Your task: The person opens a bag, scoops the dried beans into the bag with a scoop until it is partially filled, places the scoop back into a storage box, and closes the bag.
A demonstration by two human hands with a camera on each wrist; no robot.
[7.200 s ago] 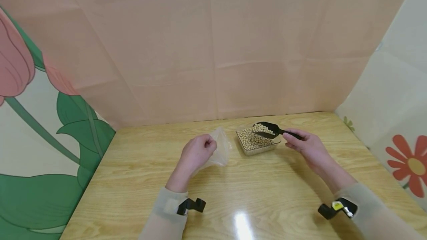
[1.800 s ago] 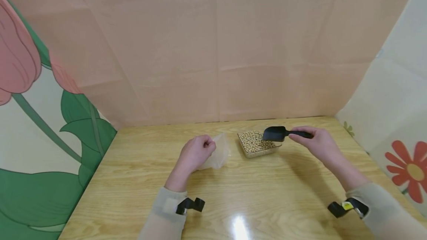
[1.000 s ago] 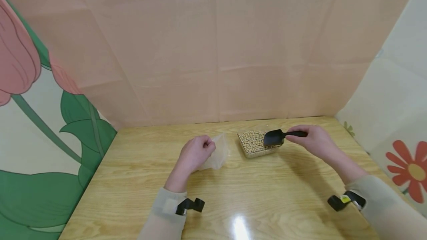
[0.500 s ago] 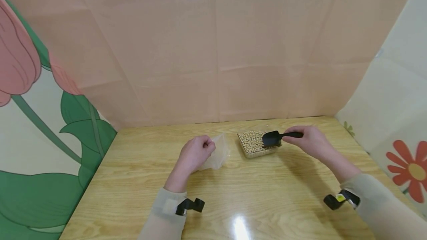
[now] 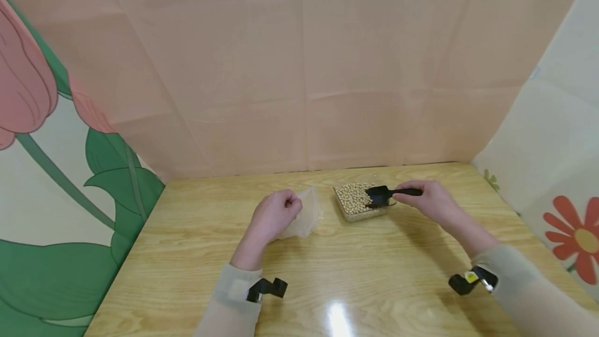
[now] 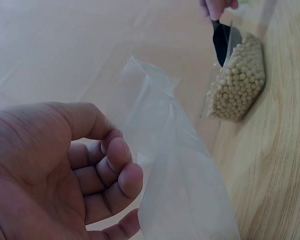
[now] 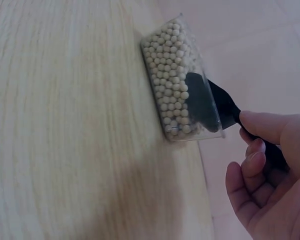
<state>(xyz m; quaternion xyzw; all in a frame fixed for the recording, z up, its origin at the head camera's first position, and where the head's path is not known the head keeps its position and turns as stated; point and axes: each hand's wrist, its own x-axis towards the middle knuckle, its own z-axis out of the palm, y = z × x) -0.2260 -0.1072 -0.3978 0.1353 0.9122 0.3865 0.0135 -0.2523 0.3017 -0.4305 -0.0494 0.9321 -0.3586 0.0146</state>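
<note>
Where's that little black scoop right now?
In the head view, the black scoop is right of centre, dipped into the pale beans at the right end of the clear box, and held by the right hand.

r hand (image 5: 429,199) & blk scoop (image 5: 379,196) shifted left vs 1 s ago; blade tip now dug into beans (image 5: 351,197), right part of box (image 5: 364,217); heap it carried approx 7 s ago gone
</note>
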